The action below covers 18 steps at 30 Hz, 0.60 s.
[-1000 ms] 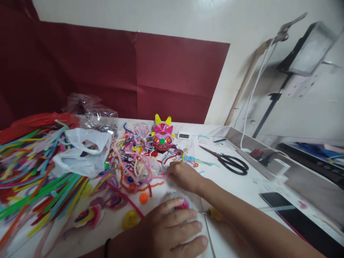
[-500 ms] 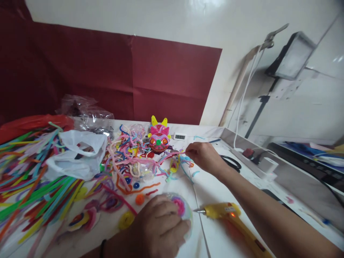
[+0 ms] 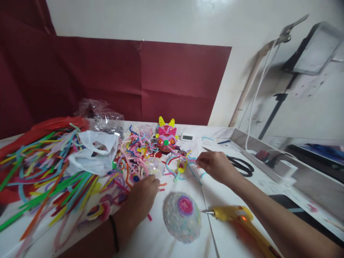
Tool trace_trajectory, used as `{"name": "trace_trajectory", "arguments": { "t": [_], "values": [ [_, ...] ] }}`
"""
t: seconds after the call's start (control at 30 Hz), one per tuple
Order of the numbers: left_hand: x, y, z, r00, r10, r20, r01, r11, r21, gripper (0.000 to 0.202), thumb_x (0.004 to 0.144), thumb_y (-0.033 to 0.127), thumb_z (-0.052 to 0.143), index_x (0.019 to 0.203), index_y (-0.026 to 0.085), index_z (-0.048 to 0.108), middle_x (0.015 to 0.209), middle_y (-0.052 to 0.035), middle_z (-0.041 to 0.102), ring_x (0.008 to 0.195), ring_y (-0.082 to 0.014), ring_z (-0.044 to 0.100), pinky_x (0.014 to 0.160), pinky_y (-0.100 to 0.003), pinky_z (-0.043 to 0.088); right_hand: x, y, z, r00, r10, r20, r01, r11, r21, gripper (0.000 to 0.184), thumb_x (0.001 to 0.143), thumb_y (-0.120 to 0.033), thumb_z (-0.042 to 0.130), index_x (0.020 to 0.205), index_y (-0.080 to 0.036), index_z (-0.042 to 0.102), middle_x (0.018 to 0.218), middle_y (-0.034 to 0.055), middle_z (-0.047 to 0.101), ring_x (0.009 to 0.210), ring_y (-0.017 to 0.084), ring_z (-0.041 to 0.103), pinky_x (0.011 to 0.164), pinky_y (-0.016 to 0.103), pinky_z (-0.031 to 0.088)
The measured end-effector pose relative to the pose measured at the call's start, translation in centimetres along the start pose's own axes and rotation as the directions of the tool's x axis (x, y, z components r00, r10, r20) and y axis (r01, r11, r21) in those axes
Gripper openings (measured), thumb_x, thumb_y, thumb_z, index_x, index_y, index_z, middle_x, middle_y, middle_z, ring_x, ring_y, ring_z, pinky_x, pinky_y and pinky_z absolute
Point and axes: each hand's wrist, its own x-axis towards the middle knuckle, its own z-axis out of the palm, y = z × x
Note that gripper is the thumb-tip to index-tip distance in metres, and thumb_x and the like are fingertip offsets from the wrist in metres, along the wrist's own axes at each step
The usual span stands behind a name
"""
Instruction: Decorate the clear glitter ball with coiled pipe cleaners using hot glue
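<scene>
My right hand (image 3: 215,166) is closed in a pinch on the end of a pink pipe cleaner (image 3: 185,157) stretching left towards the pile. Behind it lie scissors with black handles (image 3: 245,166). My left hand (image 3: 143,195), fingers curled, is at the near edge of the tangled pipe cleaners (image 3: 131,150), close to a clear ball (image 3: 156,167); its fingertips are partly hidden. In front sits a clear dome (image 3: 182,227) with a pink and purple coil (image 3: 186,205) on it. A yellow glue gun (image 3: 232,213), its light on, points at the dome.
A pink lion-head figure (image 3: 166,138) with yellow horns stands at the back beside a small white digital display (image 3: 187,137). Loose pipe cleaners (image 3: 53,172) and a white plastic bag (image 3: 94,157) cover the left. A power strip (image 3: 268,161) runs along the right.
My left hand has left the dome and moved up and left to the pile. My right hand stays pinched on the pink pipe cleaner. The view has shifted left.
</scene>
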Motion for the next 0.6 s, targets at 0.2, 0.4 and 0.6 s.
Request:
{"name": "trace_trajectory", "arguments": {
  "t": [0.2, 0.4, 0.6],
  "values": [
    [-0.3, -0.4, 0.3, 0.999, -0.040, 0.003, 0.040, 0.999, 0.000, 0.027, 0.088, -0.001, 0.040, 0.082, 0.019, 0.058, 0.086, -0.0054, 0.063, 0.082, -0.0198, 0.062, 0.076, -0.029, 0.050, -1.0, -0.9, 1.4, 0.994, -0.047, 0.096, 0.046, 0.999, 0.013, 0.011, 0.087, -0.018, 0.061, 0.081, -0.018, 0.070, 0.068, -0.0002, 0.069, 0.062, 0.013, 0.061, 0.063, 0.026, 0.046],
    [-0.4, -0.3, -0.1, 0.999, -0.001, -0.051, -0.001, 0.999, -0.032, 0.024, 0.088, 0.000, 0.039, 0.081, 0.018, 0.055, 0.087, -0.0069, 0.062, 0.084, -0.0222, 0.060, 0.077, -0.034, 0.049, -1.0, -3.4, 2.3, 0.986, -0.049, 0.159, 0.048, 0.999, 0.009, 0.019, 0.093, -0.032, 0.061, 0.083, -0.016, 0.065, 0.075, -0.0027, 0.066, 0.067, 0.012, 0.063, 0.070, 0.031, 0.053],
    [0.6, 0.1, -1.1, 0.981, -0.019, -0.192, -0.001, 0.994, -0.106, 0.026, 0.092, 0.006, 0.033, 0.080, 0.021, 0.049, 0.073, -0.0006, 0.059, 0.072, -0.0178, 0.060, 0.066, -0.028, 0.047, 0.6, -5.1, 2.7, 0.997, -0.056, 0.048, 0.052, 0.996, 0.073, 0.018, 0.094, -0.032, 0.059, 0.099, -0.016, 0.065, 0.097, 0.0028, 0.069, 0.086, 0.017, 0.066, 0.081, 0.039, 0.054]
  ]
}}
